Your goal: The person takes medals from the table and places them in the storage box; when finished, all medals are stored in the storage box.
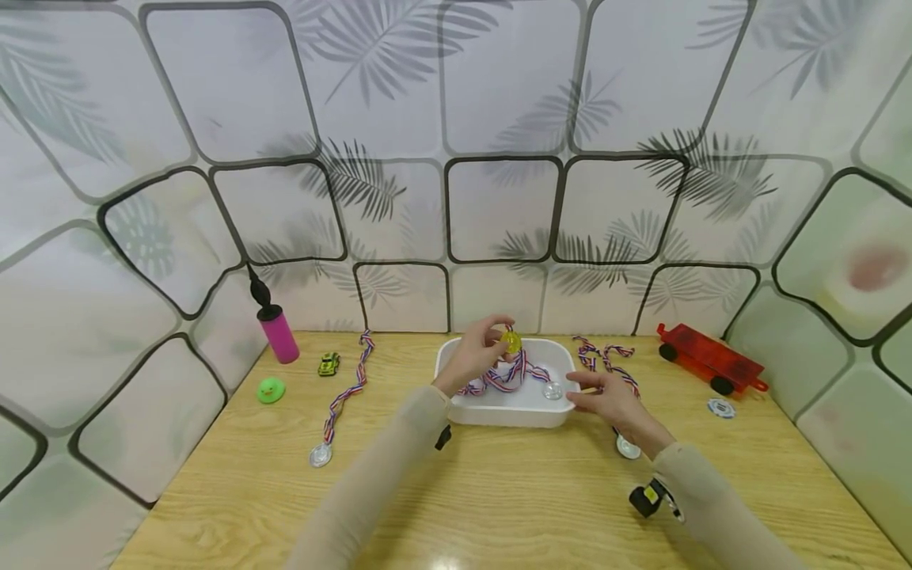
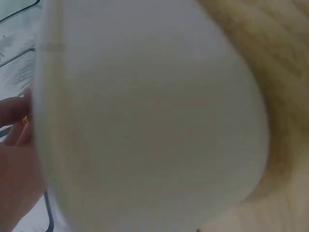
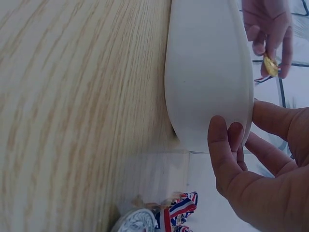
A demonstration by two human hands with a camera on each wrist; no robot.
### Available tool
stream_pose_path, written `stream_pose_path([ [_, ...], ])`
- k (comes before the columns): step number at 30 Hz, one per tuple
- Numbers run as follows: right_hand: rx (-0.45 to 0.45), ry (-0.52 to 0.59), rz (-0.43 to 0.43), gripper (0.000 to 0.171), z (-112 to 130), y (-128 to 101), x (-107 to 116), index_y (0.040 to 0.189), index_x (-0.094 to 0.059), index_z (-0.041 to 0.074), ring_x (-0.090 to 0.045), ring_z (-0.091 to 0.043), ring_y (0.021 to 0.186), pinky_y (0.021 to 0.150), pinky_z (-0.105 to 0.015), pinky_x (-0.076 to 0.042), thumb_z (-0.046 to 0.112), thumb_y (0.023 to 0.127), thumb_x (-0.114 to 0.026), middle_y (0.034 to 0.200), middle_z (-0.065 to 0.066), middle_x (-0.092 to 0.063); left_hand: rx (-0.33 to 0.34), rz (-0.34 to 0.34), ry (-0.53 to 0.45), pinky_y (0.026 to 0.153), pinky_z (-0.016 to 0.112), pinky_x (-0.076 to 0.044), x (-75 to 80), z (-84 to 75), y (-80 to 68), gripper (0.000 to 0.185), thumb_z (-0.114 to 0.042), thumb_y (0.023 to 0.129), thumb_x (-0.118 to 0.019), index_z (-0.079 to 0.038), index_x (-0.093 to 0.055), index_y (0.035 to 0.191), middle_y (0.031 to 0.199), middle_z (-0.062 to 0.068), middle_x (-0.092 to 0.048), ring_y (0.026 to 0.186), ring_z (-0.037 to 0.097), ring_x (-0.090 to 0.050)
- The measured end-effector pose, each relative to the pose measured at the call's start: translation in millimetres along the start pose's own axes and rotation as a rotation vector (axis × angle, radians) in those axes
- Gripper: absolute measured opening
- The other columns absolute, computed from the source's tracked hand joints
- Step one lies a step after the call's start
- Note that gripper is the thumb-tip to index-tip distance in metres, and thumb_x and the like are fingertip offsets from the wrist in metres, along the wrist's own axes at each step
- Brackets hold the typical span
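Note:
My left hand [image 1: 476, 354] pinches a gold medal [image 1: 511, 342] by its edge, above the white tray [image 1: 509, 417]. The gold medal [image 3: 270, 66] also shows in the right wrist view, with a bit of striped ribbon below it. In the tray lie red, white and blue ribbons [image 1: 504, 383] and a silver medal [image 1: 552, 390]. My right hand [image 1: 618, 408] holds the tray's right end, thumb [image 3: 272, 117] at the rim and fingers along the outer wall. The tray's wall [image 2: 154, 125] fills most of the left wrist view and hides much of my left hand [image 2: 19, 145].
A silver medal [image 1: 321, 454] with stretched ribbon lies left of the tray; another silver medal [image 1: 628, 447] lies right. Farther left are a toy car [image 1: 329, 364], green duck [image 1: 271, 389] and pink pump [image 1: 279, 336]. At right stand a red trailer [image 1: 712, 358] and poker chip [image 1: 721, 408].

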State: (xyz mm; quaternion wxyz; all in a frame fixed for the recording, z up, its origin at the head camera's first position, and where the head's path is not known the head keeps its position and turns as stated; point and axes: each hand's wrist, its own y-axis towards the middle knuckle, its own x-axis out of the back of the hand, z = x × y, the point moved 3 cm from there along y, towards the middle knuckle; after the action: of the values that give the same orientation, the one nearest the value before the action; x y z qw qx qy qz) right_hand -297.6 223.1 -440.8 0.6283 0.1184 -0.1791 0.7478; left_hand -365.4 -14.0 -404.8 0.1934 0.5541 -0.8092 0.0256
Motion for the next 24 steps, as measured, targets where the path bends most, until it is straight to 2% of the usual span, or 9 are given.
stream_pose_path([
  [4,-0.016,-0.002,-0.004,0.05,-1,0,0,0.136,-0.051,-0.008,-0.06,-0.019,0.097,0.086,-0.035,-0.06,0.01,0.092,-0.067,0.133,-0.03,-0.049,0.027,-0.012,-0.025,0.062,0.03,-0.058,-7.0,11.9,1.8,0.035,0.001,0.095,-0.056,-0.008,-0.056,0.129,0.11,0.018,-0.069,0.09,0.046,-0.068],
  [7,-0.022,-0.004,-0.005,0.05,0,0,0,0.136,-0.051,-0.008,-0.059,-0.02,0.097,0.085,-0.034,-0.06,0.01,0.092,-0.068,0.132,-0.029,-0.049,0.058,-0.01,-0.05,0.072,0.044,-0.062,-11.6,19.6,4.0,0.037,0.002,0.094,-0.057,-0.003,-0.057,0.13,0.111,0.021,-0.067,0.092,0.046,-0.068],
  [10,-0.021,-0.003,-0.006,0.05,0,0,0,0.136,-0.051,-0.008,-0.059,-0.02,0.097,0.084,-0.032,-0.06,0.01,0.092,-0.067,0.131,-0.029,-0.049,0.089,-0.017,-0.06,0.078,0.05,-0.06,-15.5,24.3,5.5,0.04,0.004,0.092,-0.059,0.0,-0.056,0.132,0.11,0.021,-0.067,0.091,0.043,-0.07],
  [15,-0.029,-0.02,-0.014,0.05,0,-1,-1,0.136,-0.052,-0.006,-0.06,-0.021,0.098,0.084,-0.033,-0.06,0.012,0.092,-0.068,0.13,-0.028,-0.05,0.141,-0.019,-0.057,0.072,0.037,-0.063,-21.7,26.9,5.8,0.042,0.008,0.089,-0.061,0.004,-0.056,0.131,0.108,0.021,-0.065,0.081,0.032,-0.072],
  [19,-0.026,-0.028,-0.018,0.05,-1,-2,-1,0.136,-0.053,-0.006,-0.059,-0.02,0.097,0.084,-0.033,-0.06,0.013,0.092,-0.068,0.129,-0.027,-0.051,0.168,0.014,-0.062,0.068,0.029,-0.062,-27.2,31.0,7.5,0.04,0.011,0.087,-0.061,0.007,-0.058,0.127,0.106,0.023,-0.064,0.077,0.026,-0.071],
  [24,-0.03,-0.023,-0.016,0.05,0,-3,-2,0.136,-0.052,-0.006,-0.059,-0.021,0.098,0.086,-0.035,-0.06,0.012,0.092,-0.068,0.13,-0.028,-0.05,0.221,0.058,-0.075,0.064,0.027,-0.062,-35.2,33.3,7.9,0.037,0.014,0.085,-0.062,0.01,-0.059,0.122,0.098,0.02,-0.065,0.073,0.023,-0.069],
])
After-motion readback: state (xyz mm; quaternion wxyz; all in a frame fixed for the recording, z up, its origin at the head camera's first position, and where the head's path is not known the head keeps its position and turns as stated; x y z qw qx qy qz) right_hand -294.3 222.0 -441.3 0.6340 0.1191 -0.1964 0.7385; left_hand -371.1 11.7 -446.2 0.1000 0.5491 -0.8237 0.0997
